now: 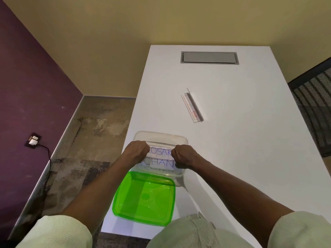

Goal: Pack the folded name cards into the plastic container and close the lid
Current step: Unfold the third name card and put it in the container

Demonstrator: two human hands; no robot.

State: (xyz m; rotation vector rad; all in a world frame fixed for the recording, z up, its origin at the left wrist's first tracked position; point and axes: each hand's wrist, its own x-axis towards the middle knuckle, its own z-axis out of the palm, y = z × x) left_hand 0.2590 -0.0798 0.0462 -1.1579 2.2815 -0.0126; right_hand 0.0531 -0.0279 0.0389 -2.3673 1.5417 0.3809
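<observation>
A clear plastic container stands near the table's left edge. Inside it lie white folded name cards with blue handwriting; one card is in my hands, a second card lies nearer me, and a third shows faintly below that. My left hand pinches the left end of the far card, and my right hand pinches its right end, both over the container. The green translucent lid lies flat on the table just in front of the container, detached.
A clear acrylic card holder lies farther back on the white table. A grey cable hatch is set in the table's far end. A dark mesh chair stands at the right. The floor drops off left of the table.
</observation>
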